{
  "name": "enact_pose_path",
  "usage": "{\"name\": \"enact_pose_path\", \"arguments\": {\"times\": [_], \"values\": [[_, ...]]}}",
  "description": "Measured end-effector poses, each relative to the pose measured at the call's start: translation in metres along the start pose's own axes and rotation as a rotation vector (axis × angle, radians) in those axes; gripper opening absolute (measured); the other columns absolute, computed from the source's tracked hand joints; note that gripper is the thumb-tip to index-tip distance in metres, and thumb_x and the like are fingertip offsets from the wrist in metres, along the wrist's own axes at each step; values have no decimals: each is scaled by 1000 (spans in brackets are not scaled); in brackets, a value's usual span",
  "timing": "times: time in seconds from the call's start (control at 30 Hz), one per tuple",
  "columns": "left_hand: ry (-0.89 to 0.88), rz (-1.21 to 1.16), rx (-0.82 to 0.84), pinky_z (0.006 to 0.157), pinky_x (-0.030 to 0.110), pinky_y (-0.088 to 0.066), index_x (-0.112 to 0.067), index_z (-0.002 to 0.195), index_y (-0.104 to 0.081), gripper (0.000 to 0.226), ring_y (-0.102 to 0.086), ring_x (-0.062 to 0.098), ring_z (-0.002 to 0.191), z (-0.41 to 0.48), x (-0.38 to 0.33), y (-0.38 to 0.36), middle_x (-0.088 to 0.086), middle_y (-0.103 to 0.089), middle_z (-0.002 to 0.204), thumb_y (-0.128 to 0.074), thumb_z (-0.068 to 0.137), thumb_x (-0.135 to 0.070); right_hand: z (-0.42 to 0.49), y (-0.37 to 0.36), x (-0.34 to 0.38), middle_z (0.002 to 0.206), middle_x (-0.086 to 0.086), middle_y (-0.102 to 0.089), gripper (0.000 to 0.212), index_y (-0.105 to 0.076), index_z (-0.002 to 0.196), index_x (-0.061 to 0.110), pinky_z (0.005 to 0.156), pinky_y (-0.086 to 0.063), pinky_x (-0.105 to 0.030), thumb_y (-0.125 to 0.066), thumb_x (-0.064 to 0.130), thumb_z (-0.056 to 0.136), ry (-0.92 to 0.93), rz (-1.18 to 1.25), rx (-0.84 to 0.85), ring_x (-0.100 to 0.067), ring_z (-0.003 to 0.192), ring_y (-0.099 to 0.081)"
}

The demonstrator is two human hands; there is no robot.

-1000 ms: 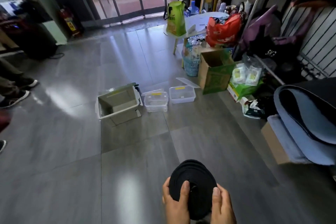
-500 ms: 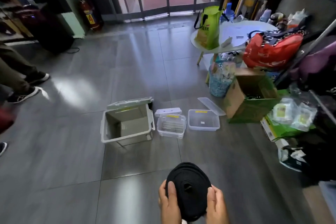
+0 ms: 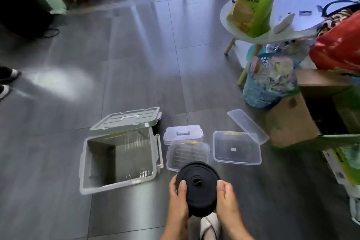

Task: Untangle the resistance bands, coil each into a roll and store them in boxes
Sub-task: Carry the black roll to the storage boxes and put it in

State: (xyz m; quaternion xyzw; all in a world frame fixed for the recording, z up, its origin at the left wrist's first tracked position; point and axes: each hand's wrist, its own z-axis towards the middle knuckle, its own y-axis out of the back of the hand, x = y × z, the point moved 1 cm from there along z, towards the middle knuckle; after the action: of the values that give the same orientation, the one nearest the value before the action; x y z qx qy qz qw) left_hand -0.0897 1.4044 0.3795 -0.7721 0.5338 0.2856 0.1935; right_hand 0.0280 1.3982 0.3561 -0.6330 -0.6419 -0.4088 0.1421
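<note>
While left hand (image 3: 178,200) and right hand (image 3: 227,200) clasp it | black band roll (image 3: 196,193): flat, round, matte

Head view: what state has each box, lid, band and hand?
black resistance band roll, coiled, in both hands
left hand, grips the roll
right hand, grips the roll
large clear box, open, empty
large lid, off, propped behind it
small clear box, open, empty
handled lid, off, behind it
flat clear box, open, empty
flat lid, off, leaning on it
</note>
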Motion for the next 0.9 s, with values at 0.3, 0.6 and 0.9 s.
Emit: {"name": "enact_pose_path", "arguments": {"times": [0.3, 0.6, 0.9], "values": [[225, 3, -57, 98, 45, -42, -30, 135, -33, 40, -50, 32, 118, 265, 72, -15, 6, -50, 131, -44, 96, -28, 227, -121, -68, 107, -23, -56, 33, -51, 99, 1, 64, -23, -31, -27, 24, 100, -151, -166, 115, -30, 100, -51], [346, 10, -32, 78, 34, -42, -31, 135, -34, 42, -51, 25, 102, 401, 133, -29, 5, -51, 131, -45, 95, -24, 346, -187, -165, 115, -14, -58, 46, -50, 116, 4, 93, -41, -36, -27, 38, 97, -282, -81, 152, -28, 106, -53], [303, 175, -20, 65, 29, -42, -33, 104, -44, 31, -48, 17, 79, 433, 159, -28, 3, -53, 99, -36, 91, -6, 357, -197, -191, 134, -17, -41, 38, -42, 127, 6, 107, -26, -36, -35, 27, 96, -96, -143, 37, -30, 127, -34]]}}
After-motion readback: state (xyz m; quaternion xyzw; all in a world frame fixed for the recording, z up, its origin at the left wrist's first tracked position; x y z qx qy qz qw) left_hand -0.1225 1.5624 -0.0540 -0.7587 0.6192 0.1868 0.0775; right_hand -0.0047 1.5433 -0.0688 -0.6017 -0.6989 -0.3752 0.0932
